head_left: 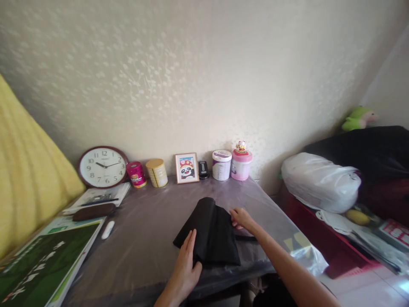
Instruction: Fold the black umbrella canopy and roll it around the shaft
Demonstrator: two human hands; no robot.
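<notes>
Near on the surface (137,238), the cloth (209,232) is, I judge, half folded, its right part flat; my left hand (186,262) lies spread against the fold, my right hand (241,218) apparently pinching the right edge

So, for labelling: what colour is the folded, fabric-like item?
The folded item is black, clearest in head view.
</notes>
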